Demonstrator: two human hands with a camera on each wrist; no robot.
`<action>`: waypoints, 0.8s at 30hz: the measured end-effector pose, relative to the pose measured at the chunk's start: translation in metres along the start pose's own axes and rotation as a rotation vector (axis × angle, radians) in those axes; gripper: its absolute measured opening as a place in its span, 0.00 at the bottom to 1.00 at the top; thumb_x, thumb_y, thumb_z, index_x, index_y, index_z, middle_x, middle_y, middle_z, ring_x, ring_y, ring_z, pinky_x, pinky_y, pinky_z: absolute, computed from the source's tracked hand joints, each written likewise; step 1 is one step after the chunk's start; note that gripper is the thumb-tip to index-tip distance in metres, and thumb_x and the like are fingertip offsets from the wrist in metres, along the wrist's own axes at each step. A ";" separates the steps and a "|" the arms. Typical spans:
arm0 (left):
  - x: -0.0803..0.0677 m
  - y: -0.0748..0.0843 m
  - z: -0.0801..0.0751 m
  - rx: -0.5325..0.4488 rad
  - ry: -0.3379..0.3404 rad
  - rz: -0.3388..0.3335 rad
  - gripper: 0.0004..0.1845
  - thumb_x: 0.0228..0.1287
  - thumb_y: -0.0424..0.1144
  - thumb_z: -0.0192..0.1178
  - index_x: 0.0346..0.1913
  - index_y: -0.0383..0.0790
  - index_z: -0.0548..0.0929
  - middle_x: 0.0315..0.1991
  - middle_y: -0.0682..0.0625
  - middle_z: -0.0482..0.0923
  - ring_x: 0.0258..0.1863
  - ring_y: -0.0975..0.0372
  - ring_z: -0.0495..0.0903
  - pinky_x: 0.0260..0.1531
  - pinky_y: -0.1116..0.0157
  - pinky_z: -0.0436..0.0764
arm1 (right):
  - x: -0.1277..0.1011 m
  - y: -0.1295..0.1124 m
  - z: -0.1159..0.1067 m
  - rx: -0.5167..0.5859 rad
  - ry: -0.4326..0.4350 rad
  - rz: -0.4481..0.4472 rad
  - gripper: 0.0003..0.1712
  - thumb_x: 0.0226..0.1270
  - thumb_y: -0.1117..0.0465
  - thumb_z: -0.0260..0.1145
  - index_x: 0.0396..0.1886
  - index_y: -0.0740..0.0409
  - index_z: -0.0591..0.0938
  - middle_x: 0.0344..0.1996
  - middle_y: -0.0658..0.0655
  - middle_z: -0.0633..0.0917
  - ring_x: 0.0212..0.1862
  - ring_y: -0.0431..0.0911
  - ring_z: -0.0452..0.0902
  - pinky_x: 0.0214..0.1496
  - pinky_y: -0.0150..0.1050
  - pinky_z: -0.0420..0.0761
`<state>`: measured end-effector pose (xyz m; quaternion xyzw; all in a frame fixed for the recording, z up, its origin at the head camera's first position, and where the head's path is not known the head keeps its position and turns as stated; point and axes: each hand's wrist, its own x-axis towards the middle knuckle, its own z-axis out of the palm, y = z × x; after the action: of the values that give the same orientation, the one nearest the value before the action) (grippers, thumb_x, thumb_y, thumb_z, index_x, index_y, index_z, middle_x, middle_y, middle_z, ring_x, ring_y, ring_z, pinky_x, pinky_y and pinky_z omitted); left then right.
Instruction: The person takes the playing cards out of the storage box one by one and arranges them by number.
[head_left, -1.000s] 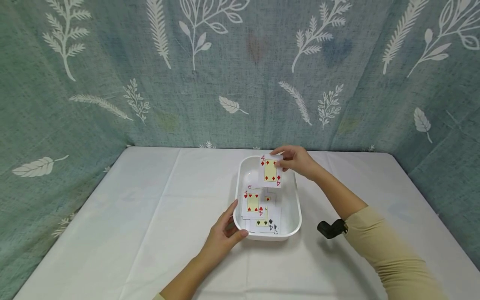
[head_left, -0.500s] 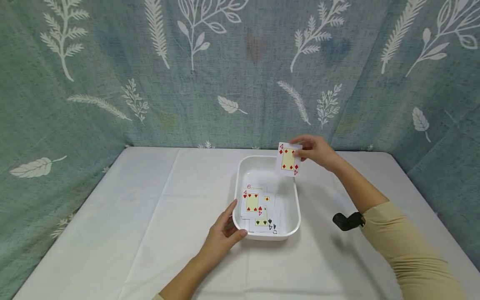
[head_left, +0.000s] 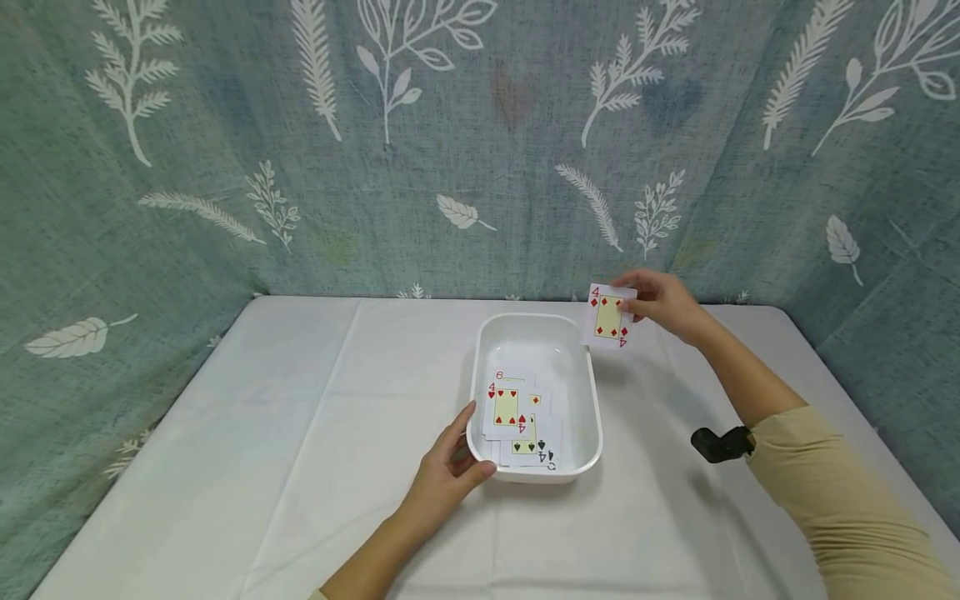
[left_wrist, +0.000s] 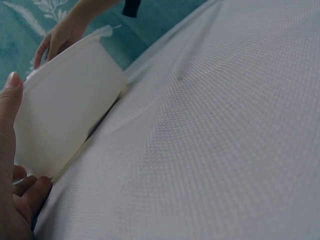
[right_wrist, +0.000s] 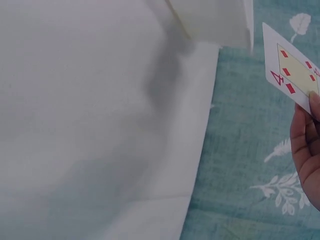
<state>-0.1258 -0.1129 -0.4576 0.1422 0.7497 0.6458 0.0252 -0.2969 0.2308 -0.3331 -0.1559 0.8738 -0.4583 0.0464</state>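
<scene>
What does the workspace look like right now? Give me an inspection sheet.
Surface: table under a white cloth.
Job's things: four of diamonds held up past the far right corner of the white tub; cards in tub lie face up, overlapping.
Clutter: nothing seen.
Grippers: right hand pinches the four of diamonds; left hand grips the tub's near left corner.
Cables: nothing seen.
Surroundings: teal leaf-print curtain.
</scene>
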 end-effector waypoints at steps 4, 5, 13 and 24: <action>0.000 0.000 0.000 0.009 0.000 -0.003 0.45 0.56 0.34 0.67 0.74 0.47 0.54 0.64 0.40 0.64 0.60 0.49 0.72 0.59 0.65 0.75 | -0.001 0.007 -0.003 -0.018 0.002 0.010 0.21 0.67 0.65 0.62 0.59 0.62 0.74 0.42 0.65 0.80 0.33 0.46 0.78 0.36 0.33 0.83; 0.000 0.000 0.000 0.013 0.002 -0.003 0.45 0.56 0.34 0.67 0.74 0.47 0.54 0.64 0.40 0.64 0.60 0.49 0.72 0.59 0.65 0.75 | -0.001 0.009 -0.004 -0.024 0.004 0.016 0.21 0.67 0.64 0.62 0.59 0.62 0.74 0.41 0.65 0.80 0.33 0.46 0.77 0.36 0.33 0.83; 0.001 0.001 -0.002 0.009 0.002 -0.006 0.45 0.56 0.35 0.67 0.74 0.49 0.54 0.63 0.41 0.65 0.59 0.50 0.72 0.58 0.66 0.76 | 0.000 0.024 -0.002 -0.046 0.020 0.073 0.20 0.67 0.63 0.62 0.58 0.61 0.75 0.44 0.65 0.78 0.34 0.45 0.76 0.35 0.31 0.83; 0.000 0.001 -0.001 0.004 -0.003 -0.006 0.45 0.56 0.35 0.67 0.74 0.50 0.55 0.63 0.42 0.65 0.60 0.50 0.72 0.58 0.66 0.75 | 0.001 0.035 0.010 -0.069 -0.044 0.126 0.20 0.68 0.64 0.61 0.59 0.62 0.75 0.49 0.64 0.73 0.40 0.52 0.74 0.47 0.50 0.82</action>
<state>-0.1255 -0.1139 -0.4570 0.1411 0.7515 0.6439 0.0281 -0.3033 0.2410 -0.3676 -0.1120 0.8960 -0.4203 0.0890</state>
